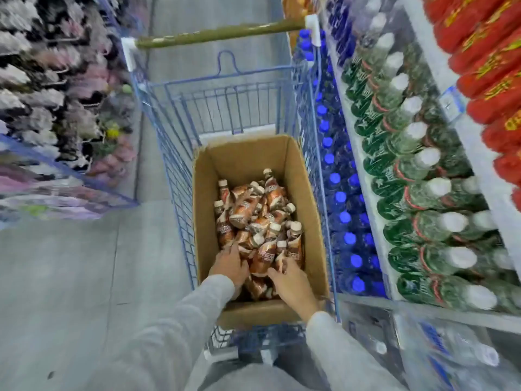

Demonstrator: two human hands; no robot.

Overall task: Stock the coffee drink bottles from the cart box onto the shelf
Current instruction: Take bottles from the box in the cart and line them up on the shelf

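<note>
**Both hands down in the box of coffee bottles**

At 6 o'clock two grey sleeves [180, 320] are reaching forward into the cardboard box [248, 156], which is sitting inside the blue wire cart [180, 165]. The left hand [229, 265] is lying palm-down on the pile of coffee drink bottles [253, 213]. Its fingers [233, 249] are pointing toward 12 o'clock and their tips are sinking among the bottles, so whether they are grasping one cannot be told. The right hand [293, 283] is lying at 3 o'clock of the left. Its fingers [286, 263] are spreading loosely, released, and touching the near bottles without closing round any. One bottle is lying between the two hands.

The bottles are lying jumbled in the box bottom, caps pointing all ways. The tall box walls are rising around both wrists.

At 3 o'clock of the cart the shelf [473, 136] is carrying blue-capped bottles [339, 197], then green-labelled bottles [406, 193], then red packs [496, 80]. At 12 o'clock the cart handle [220, 33] is crossing the aisle floor [70, 263]. At 10 o'clock blurred hanging goods [56, 94] are lining the far side.
</note>
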